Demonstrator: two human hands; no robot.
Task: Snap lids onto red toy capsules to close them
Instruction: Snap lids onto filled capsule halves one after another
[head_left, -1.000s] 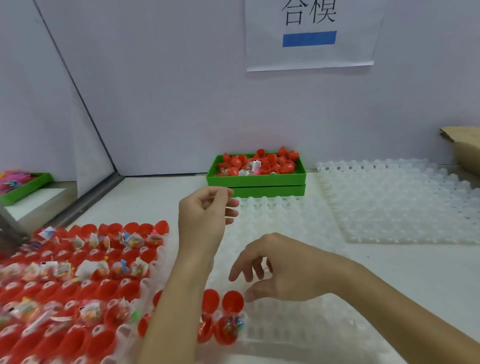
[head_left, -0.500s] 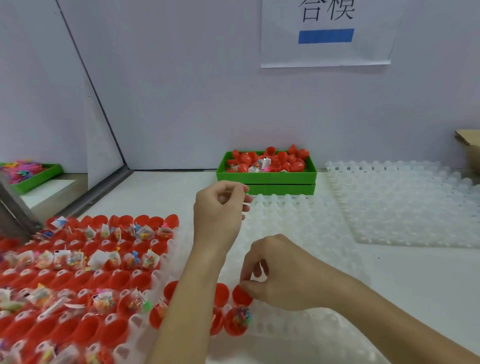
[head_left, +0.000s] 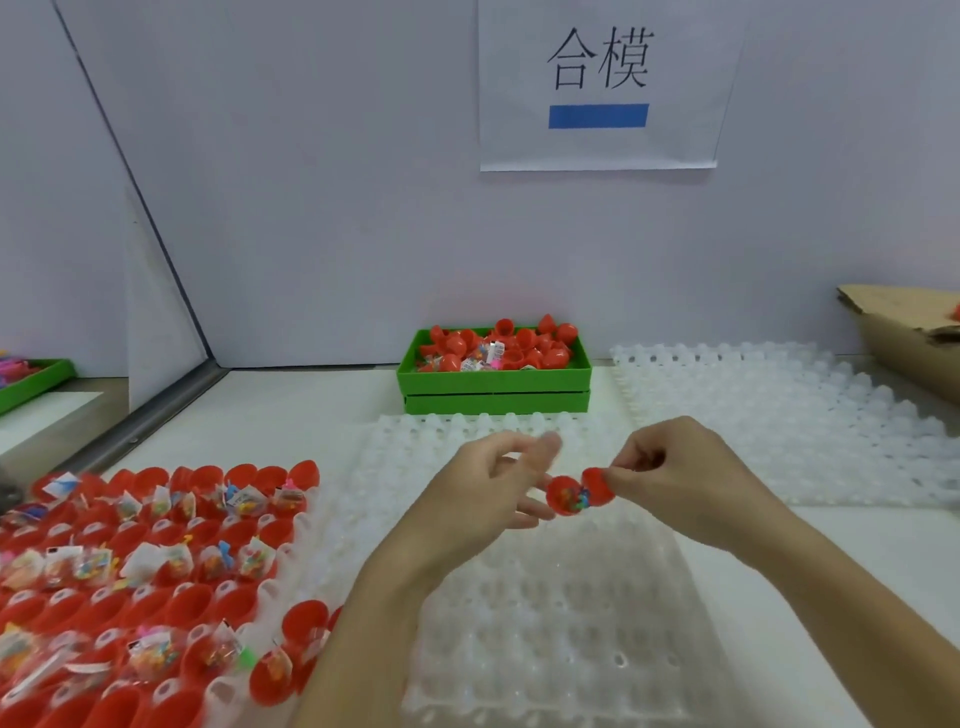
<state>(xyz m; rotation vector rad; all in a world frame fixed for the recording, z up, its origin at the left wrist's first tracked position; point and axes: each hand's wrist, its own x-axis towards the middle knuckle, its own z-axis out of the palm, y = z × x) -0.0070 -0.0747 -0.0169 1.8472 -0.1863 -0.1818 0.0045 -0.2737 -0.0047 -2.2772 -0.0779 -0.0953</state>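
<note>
My right hand (head_left: 675, 470) pinches an open red capsule (head_left: 576, 493) by its hinged lid, in the air above the clear tray (head_left: 545, 597). Small coloured toy bits show inside the capsule's lower half. My left hand (head_left: 493, 488) is just left of the capsule with fingers spread, its fingertips close to the capsule; whether they touch it is unclear. At the left, a tray of open red capsules (head_left: 145, 561), several holding bagged toys, fills the table's corner.
A green box (head_left: 493, 387) full of red capsules stands at the back centre against the wall. Another clear tray (head_left: 779, 415) lies at the right, with a cardboard box (head_left: 904, 338) behind it. A green tray (head_left: 31, 379) sits far left.
My right hand has lifted a capsule from the front row of the tray up and to the right. My left hand has opened and moved towards it.
</note>
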